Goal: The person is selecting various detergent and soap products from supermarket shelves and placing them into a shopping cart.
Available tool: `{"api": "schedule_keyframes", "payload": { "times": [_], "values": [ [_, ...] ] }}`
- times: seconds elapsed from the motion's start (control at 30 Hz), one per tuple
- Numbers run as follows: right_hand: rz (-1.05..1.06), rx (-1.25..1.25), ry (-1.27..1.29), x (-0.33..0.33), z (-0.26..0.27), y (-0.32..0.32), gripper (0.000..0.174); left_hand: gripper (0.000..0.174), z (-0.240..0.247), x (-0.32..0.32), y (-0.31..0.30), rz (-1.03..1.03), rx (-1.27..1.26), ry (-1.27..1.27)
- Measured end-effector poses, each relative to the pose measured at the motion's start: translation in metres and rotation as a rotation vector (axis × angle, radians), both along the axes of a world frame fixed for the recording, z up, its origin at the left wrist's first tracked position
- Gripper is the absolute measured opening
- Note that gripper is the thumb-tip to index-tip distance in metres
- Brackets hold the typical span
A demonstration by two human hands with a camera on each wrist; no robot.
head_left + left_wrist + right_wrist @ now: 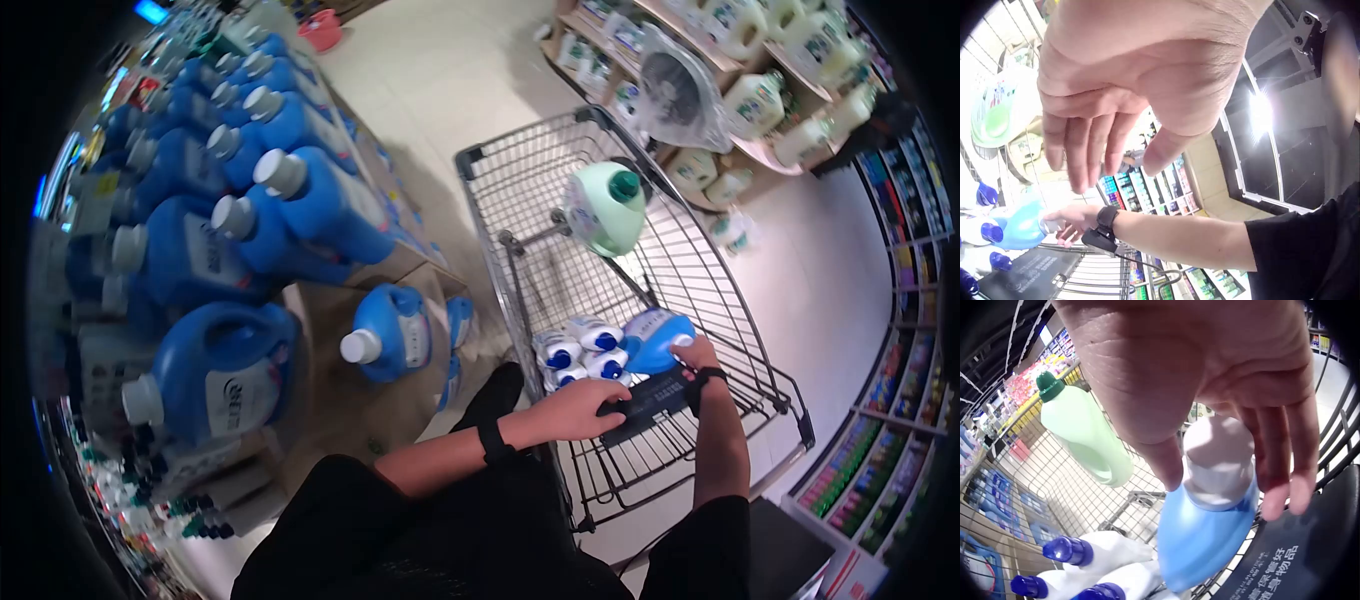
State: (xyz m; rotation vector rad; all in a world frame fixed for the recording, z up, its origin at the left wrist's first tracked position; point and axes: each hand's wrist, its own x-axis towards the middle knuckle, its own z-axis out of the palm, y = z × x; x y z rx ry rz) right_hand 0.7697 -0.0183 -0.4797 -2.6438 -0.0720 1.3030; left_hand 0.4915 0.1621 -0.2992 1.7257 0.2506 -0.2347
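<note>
My right hand [697, 358] has its thumb and fingers around the white cap [1219, 456] of a blue bottle [655, 338], which lies tilted in a shopping cart [745, 300]. My left hand [575, 408] is beside the cart's black panel [650, 408], its fingers loosely bent, with nothing held. Several white bottles with dark blue caps [585, 350] stand left of the blue bottle. A pale green jug [605, 208] with a dark green cap sits farther forward in the cart, also seen as a light green jug [1085, 431] in the right wrist view.
Large blue detergent jugs [210, 250] crowd a display on the left, with one blue jug [392, 332] at its near corner. Shelves of cream jugs [755, 105] stand at the far right, and colourful product shelves [885, 400] line the right side. Pale floor [440, 60] runs ahead.
</note>
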Motion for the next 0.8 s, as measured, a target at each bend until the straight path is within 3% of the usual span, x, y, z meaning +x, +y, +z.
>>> {"api": "schedule_keyframes", "payload": {
  "times": [0.17,0.23,0.27,0.33,0.37,0.43,0.57,0.77,0.8],
  "values": [
    [0.070,0.067,-0.281,-0.004,0.019,-0.004,0.053,0.018,0.019,-0.077,0.021,0.322,-0.146,-0.162],
    [0.135,0.124,-0.216,0.002,0.035,-0.001,0.040,0.012,0.018,-0.110,0.023,0.635,-0.132,-0.177],
    [0.138,0.211,-0.209,0.001,0.044,0.000,0.039,0.012,0.008,-0.130,0.023,0.651,-0.122,-0.191],
    [0.154,0.376,-0.200,-0.007,0.077,0.007,0.034,0.018,-0.022,-0.168,0.024,0.892,-0.021,-0.034],
    [0.158,0.531,-0.183,-0.007,0.081,0.004,0.030,0.018,-0.038,-0.190,0.021,0.909,-0.015,-0.049],
    [0.278,0.562,-0.228,-0.027,0.140,0.012,0.025,0.028,-0.065,-0.235,0.016,0.895,0.364,0.100],
    [0.390,0.907,-0.287,-0.048,0.218,-0.002,0.021,0.036,-0.083,-0.292,-0.010,0.917,0.425,0.214],
    [0.408,0.957,-0.217,-0.103,0.335,-0.054,0.022,0.033,-0.120,-0.331,-0.018,1.166,0.326,0.214],
    [0.413,0.960,-0.208,-0.117,0.346,-0.063,0.021,0.041,-0.115,-0.329,-0.010,1.200,0.362,0.212]
  ]
}}
